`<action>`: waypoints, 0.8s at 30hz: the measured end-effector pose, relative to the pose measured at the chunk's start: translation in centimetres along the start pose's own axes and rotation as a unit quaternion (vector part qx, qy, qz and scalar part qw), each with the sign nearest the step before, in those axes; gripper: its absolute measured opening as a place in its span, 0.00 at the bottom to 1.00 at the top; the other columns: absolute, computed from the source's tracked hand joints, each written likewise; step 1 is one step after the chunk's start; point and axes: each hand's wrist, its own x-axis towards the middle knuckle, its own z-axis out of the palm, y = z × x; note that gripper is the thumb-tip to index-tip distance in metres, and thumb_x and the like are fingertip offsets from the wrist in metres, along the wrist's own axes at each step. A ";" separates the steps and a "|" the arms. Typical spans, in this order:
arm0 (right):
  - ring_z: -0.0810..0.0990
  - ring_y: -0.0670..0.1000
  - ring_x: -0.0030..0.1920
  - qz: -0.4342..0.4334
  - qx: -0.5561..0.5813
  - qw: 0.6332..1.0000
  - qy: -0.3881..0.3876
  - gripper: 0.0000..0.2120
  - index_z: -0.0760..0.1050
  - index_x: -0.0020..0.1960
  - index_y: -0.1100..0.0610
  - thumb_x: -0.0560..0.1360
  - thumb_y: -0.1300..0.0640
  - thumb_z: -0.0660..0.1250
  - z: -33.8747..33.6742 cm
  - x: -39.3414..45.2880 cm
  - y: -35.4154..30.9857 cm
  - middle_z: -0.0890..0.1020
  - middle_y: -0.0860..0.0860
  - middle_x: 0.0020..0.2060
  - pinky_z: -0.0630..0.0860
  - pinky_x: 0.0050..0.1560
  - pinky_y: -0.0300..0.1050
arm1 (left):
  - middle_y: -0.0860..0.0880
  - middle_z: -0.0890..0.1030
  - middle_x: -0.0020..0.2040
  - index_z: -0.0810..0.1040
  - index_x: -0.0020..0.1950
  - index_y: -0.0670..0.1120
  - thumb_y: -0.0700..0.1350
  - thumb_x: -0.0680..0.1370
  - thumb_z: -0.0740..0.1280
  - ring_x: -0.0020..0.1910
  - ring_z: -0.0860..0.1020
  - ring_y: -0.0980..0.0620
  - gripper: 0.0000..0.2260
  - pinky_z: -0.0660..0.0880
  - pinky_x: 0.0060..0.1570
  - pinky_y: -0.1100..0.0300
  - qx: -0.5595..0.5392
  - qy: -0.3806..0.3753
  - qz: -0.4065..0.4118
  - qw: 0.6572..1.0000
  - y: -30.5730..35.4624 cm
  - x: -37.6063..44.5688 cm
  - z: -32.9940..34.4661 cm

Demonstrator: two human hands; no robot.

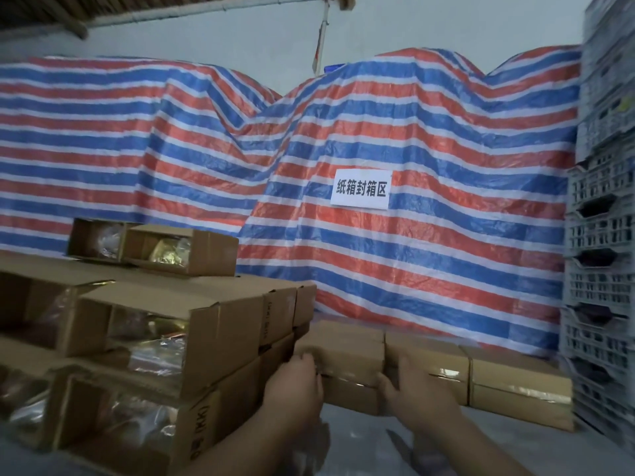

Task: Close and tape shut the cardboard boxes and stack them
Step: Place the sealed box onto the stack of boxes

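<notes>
Stacking step: left hand (295,383) and right hand (417,389) grip a taped carton (343,355) from both sides atop the sealed row, right of the open-box pile (154,338). Next: square it, release.

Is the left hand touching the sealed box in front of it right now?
Touching. The head view shows the left hand with fingers curled over the near left edge of the sealed box, no gap visible.
</notes>
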 end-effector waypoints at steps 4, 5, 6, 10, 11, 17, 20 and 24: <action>0.80 0.52 0.56 -0.031 -0.012 0.999 0.013 0.19 0.70 0.66 0.49 0.81 0.40 0.55 -3.2 -2.3 -1.8 0.81 0.49 0.59 0.77 0.57 0.50 | 0.46 0.79 0.47 0.73 0.48 0.48 0.41 0.80 0.58 0.46 0.79 0.44 0.05 0.76 0.43 0.51 0.065 -0.029 0.074 0.995 -0.2 -3.0 -4.3; 0.80 0.51 0.55 -0.038 -0.020 0.999 0.017 0.17 0.72 0.63 0.49 0.81 0.41 0.55 -4.1 -2.7 -2.4 0.81 0.49 0.58 0.78 0.57 0.49 | 0.46 0.79 0.46 0.74 0.48 0.48 0.41 0.81 0.58 0.45 0.79 0.44 0.06 0.75 0.41 0.52 0.071 -0.013 0.088 0.994 -0.4 -3.7 -5.6; 0.80 0.50 0.54 -0.045 -0.033 0.998 0.021 0.16 0.74 0.60 0.49 0.81 0.42 0.56 -5.0 -2.9 -3.1 0.82 0.48 0.56 0.78 0.57 0.48 | 0.46 0.80 0.45 0.75 0.47 0.49 0.43 0.82 0.58 0.45 0.80 0.44 0.07 0.75 0.41 0.52 0.074 0.007 0.101 0.992 -0.5 -4.3 -7.1; 0.80 0.45 0.44 -0.067 -0.033 0.997 0.021 0.12 0.76 0.47 0.46 0.81 0.42 0.58 -8.8 -2.6 -6.7 0.81 0.44 0.42 0.79 0.47 0.41 | 0.49 0.81 0.40 0.78 0.44 0.50 0.55 0.84 0.52 0.39 0.80 0.50 0.19 0.78 0.46 0.52 0.061 0.091 0.127 0.986 -0.6 -6.7 -14.1; 0.80 0.45 0.41 -0.072 -0.031 0.997 0.021 0.13 0.76 0.45 0.46 0.81 0.41 0.59 -9.6 -2.4 -7.8 0.80 0.43 0.39 0.79 0.45 0.39 | 0.51 0.80 0.38 0.78 0.41 0.50 0.57 0.84 0.50 0.36 0.79 0.52 0.22 0.77 0.42 0.54 0.061 0.119 0.141 0.981 -0.7 -7.2 -15.8; 0.77 0.44 0.33 -0.156 -0.019 0.985 0.072 0.20 0.73 0.37 0.48 0.82 0.40 0.56 -12.7 -1.7 -15.2 0.77 0.46 0.31 0.72 0.35 0.39 | 0.54 0.75 0.33 0.69 0.37 0.53 0.55 0.84 0.49 0.31 0.75 0.55 0.19 0.73 0.35 0.56 0.092 0.223 0.191 0.951 -3.9 -8.7 -23.7; 0.75 0.45 0.32 -0.184 0.012 0.979 0.082 0.24 0.72 0.35 0.50 0.83 0.41 0.52 -13.1 -1.3 -18.8 0.74 0.47 0.29 0.66 0.36 0.40 | 0.55 0.73 0.38 0.66 0.44 0.54 0.49 0.83 0.57 0.33 0.74 0.57 0.07 0.70 0.32 0.60 0.050 0.252 0.120 0.959 -7.8 -7.1 -26.2; 0.73 0.47 0.35 -0.197 0.037 0.978 0.063 0.23 0.69 0.35 0.51 0.83 0.41 0.52 -12.8 0.8 -23.1 0.74 0.48 0.32 0.66 0.36 0.44 | 0.50 0.77 0.48 0.71 0.58 0.49 0.38 0.79 0.63 0.43 0.78 0.51 0.10 0.78 0.43 0.55 0.071 0.222 0.025 0.972 -12.6 -4.2 -28.2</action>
